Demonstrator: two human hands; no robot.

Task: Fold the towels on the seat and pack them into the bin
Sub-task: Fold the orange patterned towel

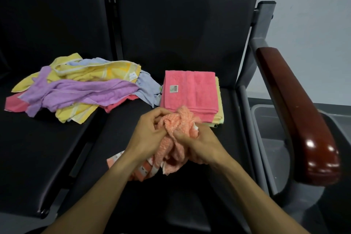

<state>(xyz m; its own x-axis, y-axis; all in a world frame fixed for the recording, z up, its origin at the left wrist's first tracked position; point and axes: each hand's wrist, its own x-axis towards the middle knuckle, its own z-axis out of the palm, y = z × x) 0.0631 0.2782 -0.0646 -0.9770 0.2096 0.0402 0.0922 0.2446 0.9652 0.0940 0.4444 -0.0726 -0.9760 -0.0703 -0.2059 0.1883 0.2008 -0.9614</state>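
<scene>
At four o'clock the grey bin [266,119] is largely hidden behind the wooden armrest [296,112], the label [173,88] on the folded pink towel [190,91] is too small to read, and both forearms are cut off at six o'clock.

Nothing legible. A barcode sticker [173,88] sits on the folded pink towel [190,91] at mid-frame; a white tag [133,77] on the yellow towel [98,71] is blurred.
</scene>
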